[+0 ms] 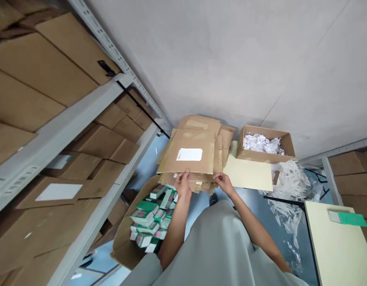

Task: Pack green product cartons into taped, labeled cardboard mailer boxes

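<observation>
Colours of the cardboard and its surroundings.
Flattened cardboard stack (pixel 191 157): plain brown, with a white label (pixel 189 154). Small cartons in the open box (pixel 150 216): green and white with pink accents. Floor (pixel 201 200): pale blue. Tabletop (pixel 338 246): cream. Shelving frame (pixel 67 127): light grey.

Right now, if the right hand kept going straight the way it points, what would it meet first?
The right hand points at the cardboard stack and is already at its near edge, so it would push into the flattened sheets; whether it touches them yet is unclear.

Pale grey-green garment, short sleeves, forearms bare, no gloves.
</observation>
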Demonstrator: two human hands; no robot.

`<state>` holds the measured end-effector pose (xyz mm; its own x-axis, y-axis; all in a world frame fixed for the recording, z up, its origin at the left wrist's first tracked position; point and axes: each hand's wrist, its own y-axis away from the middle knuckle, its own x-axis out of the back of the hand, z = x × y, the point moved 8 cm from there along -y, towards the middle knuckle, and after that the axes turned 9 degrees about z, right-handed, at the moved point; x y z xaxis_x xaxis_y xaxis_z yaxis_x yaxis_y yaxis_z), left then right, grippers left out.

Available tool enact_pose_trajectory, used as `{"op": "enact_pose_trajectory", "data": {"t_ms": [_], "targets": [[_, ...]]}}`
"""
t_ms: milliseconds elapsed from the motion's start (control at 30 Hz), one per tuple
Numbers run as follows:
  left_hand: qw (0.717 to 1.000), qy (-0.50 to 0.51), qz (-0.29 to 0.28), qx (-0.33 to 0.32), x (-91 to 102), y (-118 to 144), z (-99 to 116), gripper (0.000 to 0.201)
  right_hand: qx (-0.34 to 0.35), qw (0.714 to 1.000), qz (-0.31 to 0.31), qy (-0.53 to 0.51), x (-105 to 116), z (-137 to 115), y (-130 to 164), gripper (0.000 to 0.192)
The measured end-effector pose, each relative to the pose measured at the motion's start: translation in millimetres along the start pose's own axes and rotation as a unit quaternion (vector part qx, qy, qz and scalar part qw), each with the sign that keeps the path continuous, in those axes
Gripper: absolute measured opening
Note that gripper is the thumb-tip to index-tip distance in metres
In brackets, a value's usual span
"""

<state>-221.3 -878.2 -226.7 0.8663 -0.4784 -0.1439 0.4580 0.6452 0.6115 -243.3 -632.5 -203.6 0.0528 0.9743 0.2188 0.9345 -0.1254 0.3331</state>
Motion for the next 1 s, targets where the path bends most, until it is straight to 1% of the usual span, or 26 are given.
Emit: {"op": "enact_pose_trajectory", "data": {"t_ms": [100,167,200,267,333,367,433,533,600,633,667,733,767,833,933,1000], "targets": [[0.992,0.013,-0.019,-0.120,-9.8,9.4,32.6,0.041,0.003,0.999,0.030,-0.033,25.6,1.5,12.7,0.026],[0.982,0.012,-0.041,-0.183,-21.8,22.1,51.6,0.042,0.014,0.996,0.066,-0.056,54.2,-1.3,21.4,0.030],[0.977,0.009,-0.057,-0.203,-30.3,30.5,58.8,0.042,0.025,0.993,0.092,-0.067,73.8,-4.6,26.8,0.032],[0.964,0.002,-0.108,-0.242,-53.1,53.2,69.7,0.038,0.059,0.981,0.165,-0.085,124.9,-14.6,41.9,0.035],[0.950,-0.006,-0.164,-0.265,-81.4,81.8,71.9,0.033,0.100,0.957,0.260,-0.086,188.5,-27.3,65.9,0.036],[0.946,-0.008,-0.191,-0.263,-96.5,97.3,68.3,0.031,0.119,0.939,0.311,-0.080,222.7,-33.5,81.7,0.036],[0.939,-0.008,-0.238,-0.248,-127.2,132.3,53.9,0.028,0.152,0.896,0.412,-0.058,290.6,-44.1,120.3,0.038],[0.920,-0.032,-0.312,-0.234,-170.7,199.4,17.3,0.027,0.189,0.825,0.533,-0.009,380.7,-48.6,186.8,0.039],[0.897,-0.074,-0.372,-0.229,-195.7,253.9,-17.8,0.030,0.194,0.787,0.585,0.021,431.2,-37.3,229.3,0.044],[0.882,-0.096,-0.403,-0.224,-206.2,283.0,-38.3,0.031,0.188,0.775,0.603,0.026,454.5,-25.7,249.1,0.049],[0.866,-0.117,-0.435,-0.215,-215.3,313.0,-60.6,0.032,0.176,0.767,0.617,0.022,476.9,-10.3,267.9,0.055],[0.833,-0.151,-0.495,-0.194,-229.5,373.9,-108.2,0.031,0.147,0.758,0.635,-0.007,519.2,28.9,305.2,0.066],[0.816,-0.164,-0.523,-0.184,-235.0,404.4,-132.7,0.030,0.133,0.752,0.645,-0.023,539.1,50.3,325.1,0.072],[0.776,-0.187,-0.577,-0.172,-244.0,464.9,-181.4,0.028,0.103,0.732,0.672,-0.044,575.9,93.1,369.4,0.080],[0.706,-0.219,-0.652,-0.169,-252.6,550.7,-253.3,0.030,0.047,0.694,0.716,-0.060,620.7,151.8,441.1,0.086],[0.656,-0.241,-0.695,-0.165,-254.4,600.6,-300.5,0.030,0.011,0.668,0.740,-0.072,641.6,186.0,486.2,0.082]]}}
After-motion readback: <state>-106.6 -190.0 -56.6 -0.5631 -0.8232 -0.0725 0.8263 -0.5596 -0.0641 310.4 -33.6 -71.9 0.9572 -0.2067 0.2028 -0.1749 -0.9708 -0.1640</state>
